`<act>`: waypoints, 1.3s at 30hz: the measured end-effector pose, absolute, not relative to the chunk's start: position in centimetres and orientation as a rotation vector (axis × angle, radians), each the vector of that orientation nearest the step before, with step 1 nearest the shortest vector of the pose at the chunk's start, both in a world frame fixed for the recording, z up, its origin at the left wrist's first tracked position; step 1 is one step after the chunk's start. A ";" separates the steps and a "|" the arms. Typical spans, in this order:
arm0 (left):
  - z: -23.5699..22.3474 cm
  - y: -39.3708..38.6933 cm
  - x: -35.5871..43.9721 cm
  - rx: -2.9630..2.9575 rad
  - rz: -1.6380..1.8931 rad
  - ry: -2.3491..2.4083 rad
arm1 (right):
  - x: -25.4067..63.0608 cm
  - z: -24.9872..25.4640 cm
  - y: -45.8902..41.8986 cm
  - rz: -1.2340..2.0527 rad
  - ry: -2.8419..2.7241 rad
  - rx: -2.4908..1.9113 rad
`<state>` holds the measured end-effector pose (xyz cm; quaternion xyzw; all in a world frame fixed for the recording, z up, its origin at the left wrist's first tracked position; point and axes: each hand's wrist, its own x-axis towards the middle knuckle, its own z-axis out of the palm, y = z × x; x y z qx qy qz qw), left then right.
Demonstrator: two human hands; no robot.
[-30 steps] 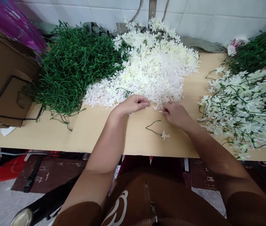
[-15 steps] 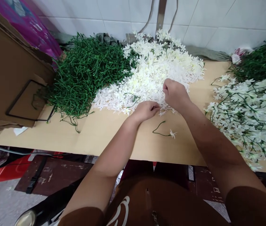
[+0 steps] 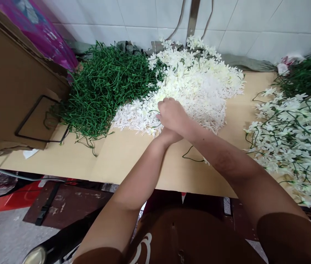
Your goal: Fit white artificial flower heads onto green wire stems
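Right hand [image 3: 172, 114] curled over white flower pile [image 3: 192, 86], upper centre, hold unclear; left hand [image 3: 171, 136] beneath, mostly hidden, can't tell grip. Likely picking step; next move calls for uncrossing both.

No lettering, label, brand, number or sign can be read here. A white curved print [image 3: 148, 240] stands on the front of the brown garment [image 3: 160, 220], cut off by the lower edge of the view (a few sweeping strokes that form no readable letter). The purple plastic [image 3: 48, 40] at upper left carries pale patches [image 3: 30, 14], too blurred to make out, and the dark brown board [image 3: 70, 212] at lower left bears small whitish marks [image 3: 53, 210], equally illegible
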<state>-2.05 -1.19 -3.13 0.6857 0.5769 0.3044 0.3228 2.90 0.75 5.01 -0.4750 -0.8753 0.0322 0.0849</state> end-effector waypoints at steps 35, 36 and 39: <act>0.7 0.1 -3.8 1.054 1.663 1.225 | 12.8 4.0 2.1 1.082 -1.606 -1.184; 0.6 0.1 -3.8 1.074 1.674 1.261 | 12.9 4.0 2.1 1.074 -1.620 -1.190; 0.4 0.2 -3.7 1.149 1.682 1.312 | 13.0 4.0 2.1 1.058 -1.653 -1.232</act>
